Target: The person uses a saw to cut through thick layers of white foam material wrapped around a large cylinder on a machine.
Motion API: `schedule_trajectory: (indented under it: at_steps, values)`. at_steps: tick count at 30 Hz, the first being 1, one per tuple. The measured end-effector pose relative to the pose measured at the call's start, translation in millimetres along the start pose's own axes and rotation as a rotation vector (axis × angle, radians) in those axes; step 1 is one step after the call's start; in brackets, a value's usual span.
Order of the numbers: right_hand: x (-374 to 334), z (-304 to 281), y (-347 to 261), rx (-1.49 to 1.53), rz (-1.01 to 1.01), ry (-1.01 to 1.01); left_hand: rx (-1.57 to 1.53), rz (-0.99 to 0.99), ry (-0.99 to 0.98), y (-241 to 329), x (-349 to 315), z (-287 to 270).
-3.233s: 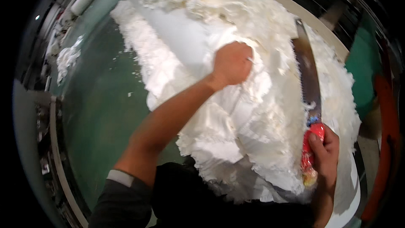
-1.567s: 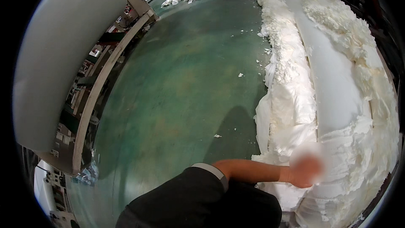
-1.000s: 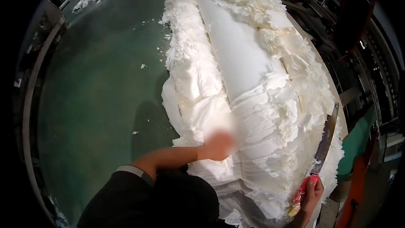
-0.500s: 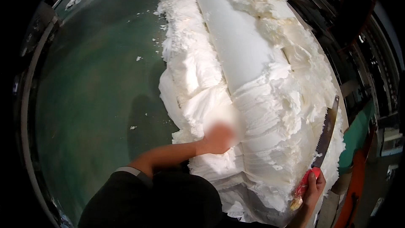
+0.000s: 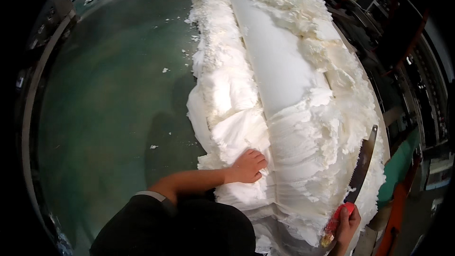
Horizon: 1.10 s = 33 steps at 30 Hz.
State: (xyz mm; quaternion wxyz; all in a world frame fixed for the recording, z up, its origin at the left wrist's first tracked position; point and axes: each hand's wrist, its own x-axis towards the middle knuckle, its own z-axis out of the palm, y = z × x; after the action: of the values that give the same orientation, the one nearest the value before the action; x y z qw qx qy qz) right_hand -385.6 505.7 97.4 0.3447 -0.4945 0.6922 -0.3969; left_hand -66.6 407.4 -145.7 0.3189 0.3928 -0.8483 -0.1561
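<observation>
Right hand (image 5: 348,220) holds saw (image 5: 361,163) by its red handle; left hand (image 5: 247,166) presses flat, holding nothing, on paper roll (image 5: 284,80). Risk: loose layers may slip under the palm, letting the toothed blade jump toward the fingers.

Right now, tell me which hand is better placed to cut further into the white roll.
Right. The right hand already grips the saw by its red handle, blade lying against the roll. The left hand holds no tool and presses the loose layers.

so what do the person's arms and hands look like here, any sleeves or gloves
Both hands are bare, no gloves. The left hand has a bare forearm; a dark sleeve is pushed up near the elbow, ending in a lighter grey cuff band. Only the right hand and wrist show at the lower edge, with no sleeve visible. No watch or rings can be seen.
</observation>
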Motion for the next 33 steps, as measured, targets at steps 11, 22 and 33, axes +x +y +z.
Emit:
schedule_trajectory:
  at_steps: [11,22,33]
  values:
    - [-3.5,-6.8,-2.0,0.093,0.132,-0.108,-0.018,-0.033,0.015,-0.5,-4.1,2.6]
    - [4.0,-7.9,7.1,-0.038,-0.027,-0.048,-0.041,-0.027,0.061,0.9,2.0,5.9]
    - [0.5,-2.9,-3.0,0.036,0.095,-0.063,-0.022,-0.048,0.025,-8.7,-3.2,4.3]
